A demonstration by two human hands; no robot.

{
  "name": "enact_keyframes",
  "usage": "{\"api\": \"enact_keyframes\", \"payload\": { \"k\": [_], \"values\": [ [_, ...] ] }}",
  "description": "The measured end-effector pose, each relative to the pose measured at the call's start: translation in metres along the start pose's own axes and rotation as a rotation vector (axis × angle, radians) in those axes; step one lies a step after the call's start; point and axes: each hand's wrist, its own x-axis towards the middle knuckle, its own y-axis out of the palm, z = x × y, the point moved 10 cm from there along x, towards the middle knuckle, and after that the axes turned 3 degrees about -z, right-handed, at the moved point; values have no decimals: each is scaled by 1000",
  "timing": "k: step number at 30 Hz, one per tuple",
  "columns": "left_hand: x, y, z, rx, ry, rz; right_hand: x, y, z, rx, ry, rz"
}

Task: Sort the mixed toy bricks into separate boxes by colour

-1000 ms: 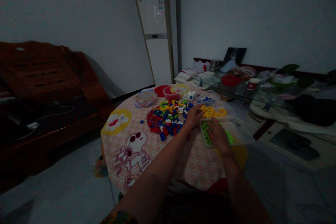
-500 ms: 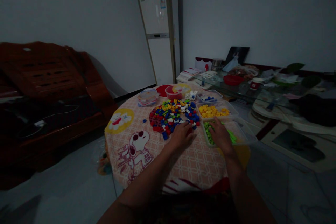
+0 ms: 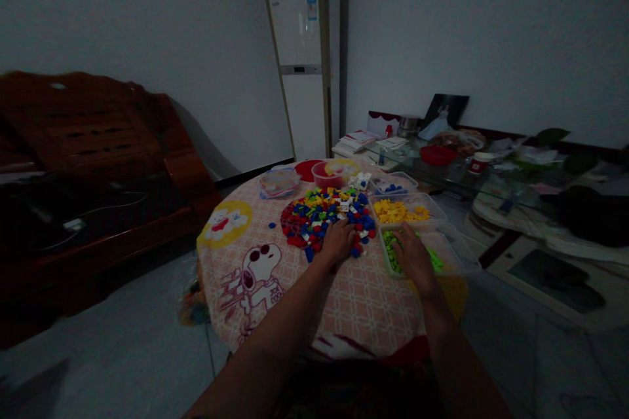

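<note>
A heap of small mixed-colour bricks (image 3: 322, 213) lies in the middle of a round table with a cartoon-print cloth (image 3: 255, 262). My left hand (image 3: 338, 240) rests palm down on the near edge of that heap, fingers curled among the bricks; whether it holds one is hidden. My right hand (image 3: 411, 255) lies over a clear tub of green bricks (image 3: 435, 256), fingers bent down into it. Behind that tub stands a clear tub of yellow bricks (image 3: 400, 211).
A tub of blue bricks (image 3: 390, 184), a red bowl (image 3: 328, 174), a lidded clear box (image 3: 278, 181) and white bricks (image 3: 358, 179) sit at the table's far side. A wooden sofa (image 3: 88, 163) stands left, a cluttered glass table (image 3: 472, 170) right, a tall air conditioner (image 3: 299, 52) behind.
My left hand has drawn back from the yellow tub to the near edge of the mixed heap. My right hand stays over the green tub. The camera has shifted slightly.
</note>
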Motion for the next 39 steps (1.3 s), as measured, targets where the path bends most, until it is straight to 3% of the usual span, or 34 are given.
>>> {"api": "enact_keyframes", "payload": {
  "k": [4,7,11,16,21,29,36,39],
  "values": [
    [11,-1,6,-33,-4,-11,0,3,-2,16,13,18],
    [7,-3,5,-87,-31,-52,1,2,-1,9,5,2],
    [-23,-1,-26,-113,107,-114,1,1,0,-7,-3,-5],
    [-48,13,-45,-66,161,-56,0,1,1,-10,-4,17],
    [-36,16,-33,25,128,-26,-1,1,2,-7,1,26],
    [-22,8,-21,40,87,-118,0,1,0,3,7,15],
    [-7,-20,13,-72,-82,-306,-1,3,0,7,-4,6],
    [10,-34,29,-56,-102,-325,0,2,-1,10,5,6]
  ]
}}
